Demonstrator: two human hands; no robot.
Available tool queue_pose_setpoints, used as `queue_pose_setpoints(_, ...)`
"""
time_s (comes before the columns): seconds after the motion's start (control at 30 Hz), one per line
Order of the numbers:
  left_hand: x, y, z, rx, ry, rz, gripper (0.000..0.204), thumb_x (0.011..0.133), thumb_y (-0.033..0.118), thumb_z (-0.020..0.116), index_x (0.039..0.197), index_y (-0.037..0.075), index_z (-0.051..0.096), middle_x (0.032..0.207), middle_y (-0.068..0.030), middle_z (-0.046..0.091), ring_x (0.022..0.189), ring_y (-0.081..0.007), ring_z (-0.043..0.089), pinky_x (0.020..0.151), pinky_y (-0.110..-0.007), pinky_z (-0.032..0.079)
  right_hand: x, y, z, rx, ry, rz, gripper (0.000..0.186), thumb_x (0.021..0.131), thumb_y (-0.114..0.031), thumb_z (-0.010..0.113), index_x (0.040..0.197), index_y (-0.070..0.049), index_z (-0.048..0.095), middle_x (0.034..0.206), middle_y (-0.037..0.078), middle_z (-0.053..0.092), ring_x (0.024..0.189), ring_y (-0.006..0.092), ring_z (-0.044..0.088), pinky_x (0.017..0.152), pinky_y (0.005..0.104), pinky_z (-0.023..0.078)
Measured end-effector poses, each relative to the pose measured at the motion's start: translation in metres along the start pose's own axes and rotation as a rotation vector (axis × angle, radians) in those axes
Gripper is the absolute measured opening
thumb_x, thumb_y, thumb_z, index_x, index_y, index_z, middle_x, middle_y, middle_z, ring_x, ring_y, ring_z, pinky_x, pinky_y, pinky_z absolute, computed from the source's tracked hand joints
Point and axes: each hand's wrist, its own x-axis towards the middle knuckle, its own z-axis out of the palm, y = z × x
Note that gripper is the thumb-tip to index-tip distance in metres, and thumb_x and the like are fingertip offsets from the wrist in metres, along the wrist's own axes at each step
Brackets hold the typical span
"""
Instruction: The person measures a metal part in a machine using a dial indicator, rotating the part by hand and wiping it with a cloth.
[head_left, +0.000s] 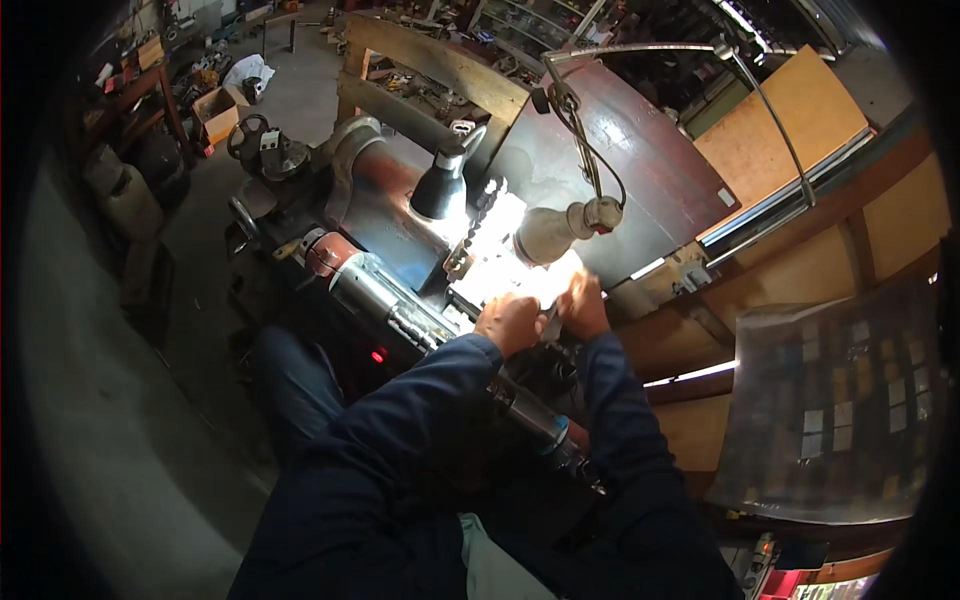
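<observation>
Your sleeves (pixel 390 410) are dark navy, your trousers (pixel 292 385) a more faded blue, and the cloth (pixel 495 565) low in front of you is pale mint green. The machine (pixel 488 278) before you glares white where it is lit; its long bar (pixel 378 292) is silver-grey with a dull red collar (pixel 331 253). You have one black lamp (pixel 436 192) and one cream lamp (pixel 545 237). Beyond, one board (pixel 650 150) is dark maroon, another (pixel 785 130) orange-tan. The sheet (pixel 830 400) on your right is smoky grey, patterned with paler rectangles.
</observation>
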Motion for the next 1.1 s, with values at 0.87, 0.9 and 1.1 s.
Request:
queue_pose_setpoints(0.87, 0.0, 0.021, 0.042, 0.038, -0.083, -0.023, 0.028, 0.078, 0.019, 0.068, 0.101, 0.004, 0.068, 0.09, -0.0173, 0.072, 0.085, -0.0348, 0.071, 0.078, -0.042, 0.057, -0.021, 0.163, 0.004, 0.385, 0.174, 0.439, 0.035, 0.094, -0.016, 0.049, 0.12, 0.003, 0.06, 0.118, 0.025, 0.064, 0.109, 0.0384, 0.062, 0.097, 0.0396, 0.048)
queue_pose_setpoints(0.9, -0.003, 0.011, 0.038, 0.089, -0.034, 0.013, 0.026, 0.078, 0.02, 0.068, 0.098, 0.004, 0.069, 0.089, -0.0174, 0.072, 0.084, -0.0348, 0.07, 0.077, -0.043, 0.056, -0.009, 0.144, 0.01, 0.401, 0.177, 0.418, 0.034, 0.093, -0.016, 0.049, 0.119, 0.004, 0.06, 0.119, 0.025, 0.064, 0.11, 0.0383, 0.062, 0.098, 0.0394, 0.048)
queue_pose_setpoints(1.1, 0.002, 0.022, 0.018, -0.141, 0.015, 0.001, 0.027, 0.08, 0.03, 0.069, 0.08, 0.003, 0.071, 0.079, -0.0219, 0.067, 0.076, -0.0385, 0.067, 0.072, -0.045, 0.054, -0.029, 0.073, -0.001, -0.025, 0.112, 0.001, 0.033, 0.095, -0.019, 0.046, 0.115, 0.002, 0.061, 0.114, 0.028, 0.063, 0.107, 0.0411, 0.062, 0.096, 0.0407, 0.048)
